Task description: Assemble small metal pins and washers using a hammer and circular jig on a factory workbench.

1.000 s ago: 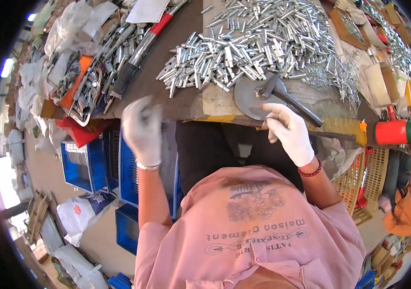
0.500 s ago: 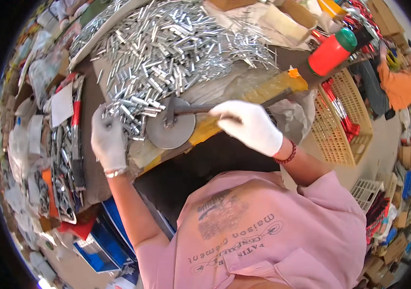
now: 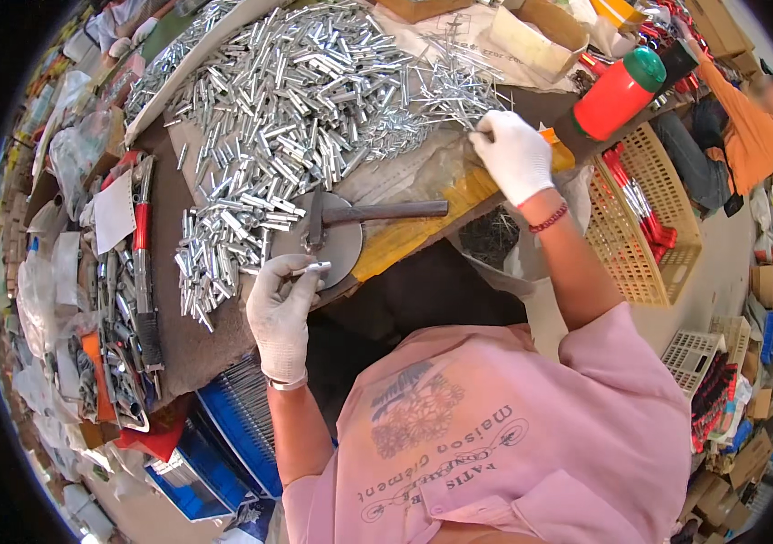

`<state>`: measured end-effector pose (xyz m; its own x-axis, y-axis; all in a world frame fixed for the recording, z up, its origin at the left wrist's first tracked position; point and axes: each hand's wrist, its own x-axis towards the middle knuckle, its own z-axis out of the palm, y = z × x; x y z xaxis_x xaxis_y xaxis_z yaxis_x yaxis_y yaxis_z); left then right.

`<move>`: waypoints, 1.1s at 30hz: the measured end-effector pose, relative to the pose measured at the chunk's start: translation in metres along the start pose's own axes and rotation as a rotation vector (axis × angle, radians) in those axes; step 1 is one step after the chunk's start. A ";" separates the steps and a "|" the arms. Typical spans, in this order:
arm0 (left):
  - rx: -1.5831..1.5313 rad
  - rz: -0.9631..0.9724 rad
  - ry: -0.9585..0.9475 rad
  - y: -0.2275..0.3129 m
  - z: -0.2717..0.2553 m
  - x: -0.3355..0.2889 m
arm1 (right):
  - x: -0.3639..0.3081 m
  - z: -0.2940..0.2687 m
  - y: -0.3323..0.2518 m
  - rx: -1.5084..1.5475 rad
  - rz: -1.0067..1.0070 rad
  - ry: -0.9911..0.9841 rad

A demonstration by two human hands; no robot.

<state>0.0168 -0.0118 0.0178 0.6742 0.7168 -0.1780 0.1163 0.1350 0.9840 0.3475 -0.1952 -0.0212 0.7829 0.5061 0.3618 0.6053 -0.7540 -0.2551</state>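
Observation:
My gloved left hand (image 3: 280, 317) pinches a short silver metal tube (image 3: 318, 267) between thumb and fingertips, just in front of a round metal disc (image 3: 347, 249). Across that disc lies a hammer (image 3: 377, 212), its head on the metal and its handle pointing right, with neither hand touching it. My gloved right hand (image 3: 515, 159) is at the near right edge of a pile of thin metal pins (image 3: 454, 86). Its fingers are curled together at the pins; whatever they hold is too small to make out. A big heap of silver tubes (image 3: 305, 82) covers the bench's middle and left.
A red bottle with a green lid (image 3: 618, 95) stands at the bench's right. Beyond the edge are a yellow plastic crate (image 3: 645, 218) with red-handled tools and a bag of dark pins (image 3: 490, 238). Tools lie left (image 3: 119, 308). A person in orange (image 3: 749, 136) sits far right.
My right hand has let go of the hammer handle and moved up and right to the pins. My left hand has come right and nearer from the tube heap, now with one tube.

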 end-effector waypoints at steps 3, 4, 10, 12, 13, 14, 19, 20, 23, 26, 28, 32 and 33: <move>0.184 0.047 0.010 -0.007 -0.008 0.001 | -0.004 -0.044 0.004 0.039 -0.091 0.073; 0.285 0.134 0.011 -0.008 -0.009 0.002 | -0.004 -0.060 0.004 0.097 -0.119 0.097; 0.712 0.469 0.036 0.000 -0.007 0.004 | 0.016 -0.085 -0.011 -0.012 -0.303 -0.118; 0.815 0.491 0.082 0.000 -0.004 0.003 | 0.023 -0.074 -0.013 0.163 -0.337 -0.109; 0.821 0.481 0.090 0.000 -0.004 0.002 | 0.023 -0.066 -0.014 0.317 -0.316 -0.160; 0.836 0.495 0.086 0.000 -0.004 0.001 | 0.024 -0.057 -0.014 0.327 -0.322 -0.170; 0.803 0.557 0.085 -0.001 -0.006 0.004 | 0.021 -0.034 -0.017 0.201 -0.369 -0.269; 0.781 0.524 0.091 -0.002 -0.005 0.004 | 0.016 -0.033 -0.024 0.219 -0.365 -0.198; 0.724 0.483 0.100 -0.012 -0.011 0.005 | -0.018 -0.039 -0.076 0.493 -0.537 -0.176; 0.712 0.502 0.081 -0.011 -0.012 0.007 | -0.051 -0.031 -0.119 0.465 -0.873 -0.192; 0.712 0.502 0.073 -0.013 -0.016 0.006 | -0.063 -0.020 -0.133 0.448 -0.885 -0.240; 0.682 0.521 0.093 -0.015 -0.018 0.006 | -0.066 -0.010 -0.142 0.394 -0.860 -0.283; 0.682 0.518 0.094 -0.016 -0.019 0.007 | -0.066 -0.010 -0.143 0.395 -0.861 -0.286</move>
<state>0.0057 0.0044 0.0001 0.7036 0.6322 0.3244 0.2440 -0.6438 0.7253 0.2081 -0.1253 0.0005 0.0265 0.9372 0.3477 0.9479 0.0869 -0.3064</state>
